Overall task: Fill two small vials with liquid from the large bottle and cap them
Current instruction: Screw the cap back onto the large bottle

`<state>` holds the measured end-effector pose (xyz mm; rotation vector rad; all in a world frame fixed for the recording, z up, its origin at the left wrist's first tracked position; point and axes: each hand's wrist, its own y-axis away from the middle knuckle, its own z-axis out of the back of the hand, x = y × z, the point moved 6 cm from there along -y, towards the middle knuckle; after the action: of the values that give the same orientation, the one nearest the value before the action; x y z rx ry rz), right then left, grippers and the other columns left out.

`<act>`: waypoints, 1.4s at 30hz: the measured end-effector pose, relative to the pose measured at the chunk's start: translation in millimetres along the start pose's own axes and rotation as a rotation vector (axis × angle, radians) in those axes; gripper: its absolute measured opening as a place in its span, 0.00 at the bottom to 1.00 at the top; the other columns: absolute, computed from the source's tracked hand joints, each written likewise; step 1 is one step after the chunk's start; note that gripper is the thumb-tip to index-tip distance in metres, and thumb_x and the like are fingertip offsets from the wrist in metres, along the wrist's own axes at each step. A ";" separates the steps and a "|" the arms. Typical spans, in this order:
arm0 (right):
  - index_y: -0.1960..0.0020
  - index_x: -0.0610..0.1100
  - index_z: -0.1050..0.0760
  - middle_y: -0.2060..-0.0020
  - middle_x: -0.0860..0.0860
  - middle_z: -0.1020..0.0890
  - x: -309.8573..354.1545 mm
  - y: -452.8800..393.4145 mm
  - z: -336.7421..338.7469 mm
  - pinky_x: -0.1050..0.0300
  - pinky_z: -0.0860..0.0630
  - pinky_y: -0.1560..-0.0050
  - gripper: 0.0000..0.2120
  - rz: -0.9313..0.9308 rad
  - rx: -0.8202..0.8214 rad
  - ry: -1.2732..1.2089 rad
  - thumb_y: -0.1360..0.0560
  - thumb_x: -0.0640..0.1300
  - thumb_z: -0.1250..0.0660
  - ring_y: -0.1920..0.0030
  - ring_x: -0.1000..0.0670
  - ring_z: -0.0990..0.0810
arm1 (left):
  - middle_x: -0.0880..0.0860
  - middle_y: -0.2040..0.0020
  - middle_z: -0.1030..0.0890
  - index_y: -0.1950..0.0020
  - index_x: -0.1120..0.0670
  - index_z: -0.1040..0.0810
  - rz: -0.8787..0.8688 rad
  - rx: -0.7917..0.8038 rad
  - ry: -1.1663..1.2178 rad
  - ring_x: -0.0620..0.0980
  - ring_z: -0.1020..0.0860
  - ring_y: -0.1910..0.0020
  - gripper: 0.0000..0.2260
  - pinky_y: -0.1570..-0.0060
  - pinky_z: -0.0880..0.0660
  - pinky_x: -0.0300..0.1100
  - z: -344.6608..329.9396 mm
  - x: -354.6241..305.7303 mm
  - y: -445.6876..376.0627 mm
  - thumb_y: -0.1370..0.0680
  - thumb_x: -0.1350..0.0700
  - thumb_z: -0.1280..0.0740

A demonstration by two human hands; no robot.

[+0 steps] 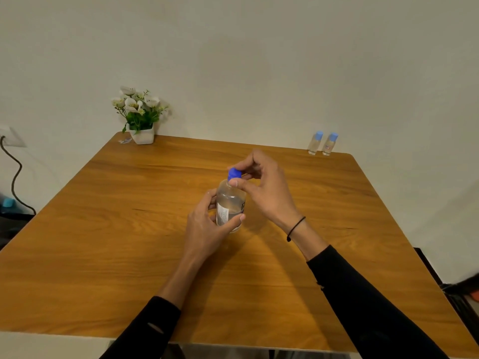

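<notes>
The large clear bottle (230, 200) with a white label stands upright in the middle of the wooden table (103, 242). My left hand (207, 226) wraps around its lower body. My right hand (261, 185) pinches its dark blue cap (234, 174) between thumb and fingers; the cap sits on the bottle's neck. Two small vials with light blue caps, one (315, 143) beside the other (329, 144), stand upright at the far right edge of the table, close to the wall and well away from both hands.
A white pot of white flowers (140, 117) stands at the table's far left corner, with a small wrapper (125, 141) beside it. A wall socket with a black cable (14, 177) hangs left of the table. A dark object (461, 288) lies on the floor at the right.
</notes>
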<state>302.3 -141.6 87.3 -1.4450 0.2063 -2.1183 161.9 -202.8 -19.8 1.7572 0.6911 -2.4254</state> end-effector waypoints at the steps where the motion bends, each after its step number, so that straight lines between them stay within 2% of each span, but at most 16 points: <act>1: 0.50 0.43 0.23 0.52 0.51 0.15 0.2 -1.2 -1.5 0.59 0.18 0.49 0.11 -0.001 0.027 0.039 0.26 0.38 0.21 0.50 0.54 0.16 | 0.23 0.45 0.21 0.38 0.30 0.29 -0.003 0.004 0.002 0.26 0.23 0.42 0.31 0.52 0.22 0.26 -0.5 -0.3 -0.1 0.30 0.51 0.16; 4: 0.45 0.45 0.22 0.50 0.53 0.16 4.6 -5.3 -5.4 0.60 0.20 0.48 0.11 0.031 0.131 0.128 0.24 0.38 0.24 0.48 0.54 0.17 | 0.21 0.45 0.23 0.38 0.30 0.29 -0.009 0.006 0.007 0.26 0.23 0.42 0.31 0.52 0.22 0.26 -0.9 -1.7 -0.7 0.30 0.52 0.16; 7: 0.40 0.48 0.18 0.47 0.56 0.17 13.8 -9.1 -9.7 0.63 0.22 0.45 0.12 0.088 0.253 0.310 0.22 0.38 0.27 0.46 0.58 0.20 | 0.25 0.43 0.22 0.36 0.31 0.29 0.002 0.003 0.013 0.29 0.23 0.41 0.31 0.51 0.20 0.29 -1.6 3.2 -1.3 0.30 0.51 0.16; 10: 0.43 0.46 0.19 0.49 0.53 0.17 24.5 -12.0 -14.5 0.54 0.21 0.46 0.09 0.154 0.316 0.481 0.21 0.37 0.29 0.48 0.52 0.20 | 0.32 0.41 0.21 0.31 0.37 0.28 0.012 -0.009 0.009 0.30 0.23 0.40 0.32 0.50 0.19 0.34 -2.0 8.5 -1.5 0.30 0.49 0.16; 13: 0.45 0.46 0.22 0.51 0.51 0.18 33.3 -11.2 -18.6 0.50 0.20 0.49 0.08 0.185 0.346 0.607 0.21 0.36 0.30 0.51 0.49 0.21 | 0.32 0.41 0.21 0.32 0.35 0.28 0.011 -0.010 0.006 0.31 0.23 0.40 0.32 0.51 0.20 0.32 -2.1 8.1 -2.0 0.30 0.50 0.16; 15: 0.47 0.46 0.23 0.52 0.51 0.19 34.9 -10.7 -18.0 0.49 0.20 0.51 0.08 0.174 0.358 0.623 0.21 0.34 0.30 0.53 0.48 0.21 | 0.31 0.41 0.21 0.34 0.33 0.29 0.011 -0.005 0.001 0.30 0.23 0.40 0.32 0.51 0.21 0.28 -2.0 7.8 -1.8 0.30 0.50 0.16; 18: 0.46 0.46 0.23 0.53 0.50 0.19 38.7 -10.0 -18.6 0.48 0.18 0.52 0.12 0.151 0.412 0.637 0.21 0.30 0.33 0.53 0.48 0.21 | 0.34 0.40 0.21 0.31 0.38 0.28 0.022 -0.003 -0.004 0.30 0.23 0.40 0.33 0.52 0.21 0.28 -3.4 11.4 -2.2 0.30 0.50 0.16; 22: 0.44 0.44 0.20 0.48 0.48 0.18 45.8 -10.8 -21.0 0.50 0.18 0.49 0.16 0.132 0.510 0.693 0.23 0.26 0.33 0.50 0.46 0.19 | 0.33 0.40 0.22 0.28 0.43 0.27 0.028 0.007 0.005 0.28 0.24 0.40 0.34 0.51 0.22 0.26 -5.3 14.2 -2.5 0.30 0.50 0.16; 26: 0.45 0.44 0.19 0.47 0.49 0.18 46.9 -10.2 -18.0 0.49 0.18 0.47 0.15 0.162 0.541 0.714 0.23 0.27 0.34 0.49 0.47 0.20 | 0.36 0.38 0.21 0.26 0.47 0.26 0.026 0.008 0.006 0.28 0.24 0.39 0.35 0.47 0.21 0.32 -5.1 15.9 -2.3 0.30 0.48 0.16; 29: 0.46 0.45 0.19 0.47 0.49 0.22 49.2 -9.2 -18.0 0.50 0.19 0.49 0.11 0.204 0.549 0.747 0.22 0.31 0.32 0.50 0.46 0.22 | 0.41 0.37 0.21 0.25 0.48 0.27 0.026 0.010 0.006 0.28 0.25 0.39 0.36 0.46 0.21 0.35 -5.5 15.6 -2.3 0.30 0.47 0.17; 32: 0.46 0.48 0.20 0.49 0.51 0.21 50.6 -14.2 -21.6 0.56 0.25 0.60 0.08 0.270 0.519 0.888 0.20 0.36 0.31 0.53 0.47 0.21 | 0.40 0.36 0.21 0.25 0.47 0.27 0.031 0.018 0.017 0.32 0.24 0.37 0.36 0.43 0.20 0.39 -5.1 15.2 -1.6 0.30 0.48 0.17; 34: 0.49 0.48 0.23 0.55 0.52 0.22 52.7 -18.0 -22.0 0.57 0.31 0.65 0.02 0.259 0.482 0.989 0.19 0.43 0.30 0.55 0.48 0.21 | 0.37 0.37 0.21 0.26 0.46 0.26 0.023 0.021 0.014 0.32 0.23 0.38 0.34 0.44 0.19 0.38 -4.8 13.8 -1.2 0.29 0.49 0.17; 37: 0.54 0.47 0.32 0.64 0.53 0.32 56.0 -16.9 -22.1 0.57 0.41 0.68 0.14 0.175 0.444 1.078 0.17 0.54 0.33 0.60 0.48 0.25 | 0.34 0.39 0.21 0.29 0.43 0.26 0.003 0.020 -0.015 0.30 0.23 0.39 0.32 0.47 0.20 0.33 -4.3 11.4 -1.4 0.29 0.51 0.17; 39: 0.54 0.47 0.33 0.63 0.51 0.32 59.8 -12.7 -21.8 0.55 0.37 0.63 0.18 0.190 0.402 1.150 0.17 0.61 0.37 0.61 0.47 0.28 | 0.37 0.39 0.21 0.29 0.45 0.26 -0.003 0.021 -0.033 0.28 0.24 0.39 0.32 0.46 0.21 0.32 -5.5 11.6 -1.1 0.29 0.50 0.17; 42: 0.50 0.46 0.30 0.57 0.49 0.28 56.6 -9.9 -16.5 0.51 0.34 0.58 0.23 0.170 0.391 1.189 0.18 0.67 0.41 0.58 0.47 0.27 | 0.40 0.39 0.20 0.28 0.48 0.26 0.011 0.013 -0.023 0.26 0.25 0.39 0.33 0.47 0.22 0.28 -5.7 12.0 -1.0 0.29 0.49 0.17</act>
<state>269.2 -166.2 130.6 0.1598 0.3032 -2.4129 162.5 -197.2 -31.9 1.7302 0.6633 -2.4446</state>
